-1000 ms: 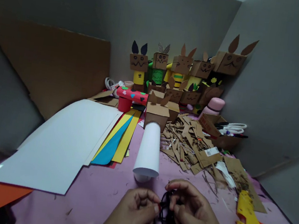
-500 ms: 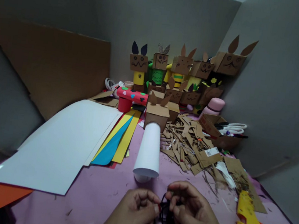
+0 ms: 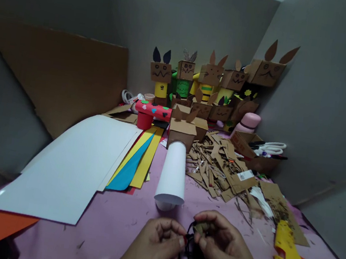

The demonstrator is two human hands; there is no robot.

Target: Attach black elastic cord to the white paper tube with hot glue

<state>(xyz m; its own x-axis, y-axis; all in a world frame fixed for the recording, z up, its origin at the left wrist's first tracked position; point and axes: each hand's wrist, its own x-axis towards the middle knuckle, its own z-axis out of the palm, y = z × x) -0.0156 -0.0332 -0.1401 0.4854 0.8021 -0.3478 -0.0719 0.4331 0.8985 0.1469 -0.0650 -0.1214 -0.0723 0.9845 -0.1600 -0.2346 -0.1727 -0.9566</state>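
Note:
Low in the head view, my left hand (image 3: 156, 245) pinches one side of a tangle of thin black strips (image 3: 189, 252). Its thumb and forefinger press together, with a speck of red at the tips. My right hand (image 3: 224, 244) closes its curled fingers on the other side of the black strips; part of the bundle lies in shadow under the palm. The exact kind of the black material is unclear. Just beyond both hands lies a white paper tube (image 3: 172, 176), joined to a cardboard box head with ears (image 3: 183, 131).
White sheets (image 3: 71, 166) and coloured paper (image 3: 132, 162) lie left. Cardboard scraps (image 3: 216, 165) are heaped right, near a yellow glue gun (image 3: 287, 252) and a box (image 3: 244, 150) with scissors (image 3: 270, 148). Several box-headed figures (image 3: 211, 75) and a red tube (image 3: 153, 109) stand behind.
My right fingers have shifted slightly on the black strips, and a little more of a loop shows between the hands. My left hand stays nearly still.

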